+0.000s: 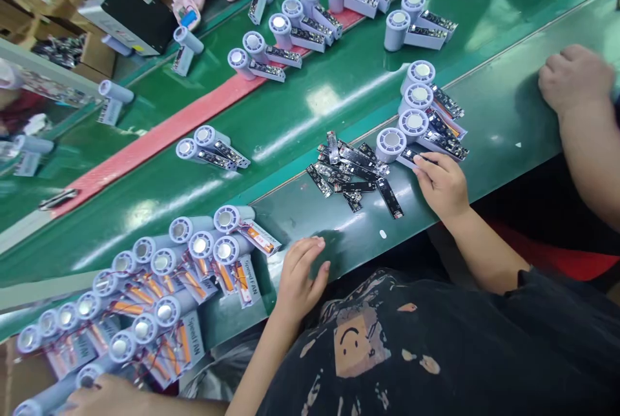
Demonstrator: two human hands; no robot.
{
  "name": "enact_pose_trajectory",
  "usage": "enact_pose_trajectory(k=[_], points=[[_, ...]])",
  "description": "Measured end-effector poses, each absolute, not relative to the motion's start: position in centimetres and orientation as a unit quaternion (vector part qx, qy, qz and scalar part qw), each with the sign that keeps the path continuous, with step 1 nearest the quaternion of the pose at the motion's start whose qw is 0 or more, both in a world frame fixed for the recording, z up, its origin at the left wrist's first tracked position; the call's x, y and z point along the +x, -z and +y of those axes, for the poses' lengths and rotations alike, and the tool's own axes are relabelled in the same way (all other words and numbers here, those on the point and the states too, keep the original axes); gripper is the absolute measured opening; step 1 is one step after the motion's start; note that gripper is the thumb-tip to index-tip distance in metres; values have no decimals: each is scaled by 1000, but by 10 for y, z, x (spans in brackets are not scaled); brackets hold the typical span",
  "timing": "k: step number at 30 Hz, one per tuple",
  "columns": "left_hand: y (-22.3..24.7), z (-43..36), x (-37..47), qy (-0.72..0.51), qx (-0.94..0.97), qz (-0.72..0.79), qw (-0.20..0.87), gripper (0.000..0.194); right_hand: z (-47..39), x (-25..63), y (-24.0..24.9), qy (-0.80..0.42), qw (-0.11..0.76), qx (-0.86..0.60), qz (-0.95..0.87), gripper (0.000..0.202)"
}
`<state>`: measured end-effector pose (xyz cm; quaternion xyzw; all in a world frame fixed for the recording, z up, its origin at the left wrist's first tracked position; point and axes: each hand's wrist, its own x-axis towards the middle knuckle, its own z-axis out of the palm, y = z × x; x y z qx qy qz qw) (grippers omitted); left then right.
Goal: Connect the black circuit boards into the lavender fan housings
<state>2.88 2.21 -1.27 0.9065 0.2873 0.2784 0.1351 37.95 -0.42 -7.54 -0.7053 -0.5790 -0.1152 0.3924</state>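
Black cloth [436, 351] covers your front at the near edge. Just beyond it, your left hand [300, 274] hovers by the bench [300, 216] edge, holding nothing, its thumb and fingers apart. Your right hand [443, 187] is pinched on the handle end of the closest fan [391, 143], thumb and forefinger clamped there. That fan sits on the bench, grille up, just beside a heap of loose boards [356, 174].

You seem to be at the step of setting a board into that handle. The next move probably calls for a light, straight press so the board lies flat, with your free left hand steadying the grille end.

Behind, more fans [419, 96] line up with boards showing in their handles. To your left, a crowd of fans [227, 251] shows orange parts, a co-worker's hand [104, 396] among them; to your right, another person's fist [576, 80] rests near the bench. Farther off lie the green belt [290, 125], its red strip [194, 109] and a black box [128, 15].
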Motion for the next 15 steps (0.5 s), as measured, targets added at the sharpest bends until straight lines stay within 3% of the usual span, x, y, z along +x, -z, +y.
enact_pose_trajectory(k=[4,7,11,15], points=[[-12,45,38,-267,914,285,113,33,-6,381,73,107,383,-711,-580,24],[-30,93,46,-150,921,347,94,26,-6,388,76,109,377,-704,-592,27],[-43,190,54,49,786,611,78,33,-3,398,83,162,408,-660,-609,40],[-39,269,62,60,694,715,67,44,-3,397,83,252,422,-650,-580,45]])
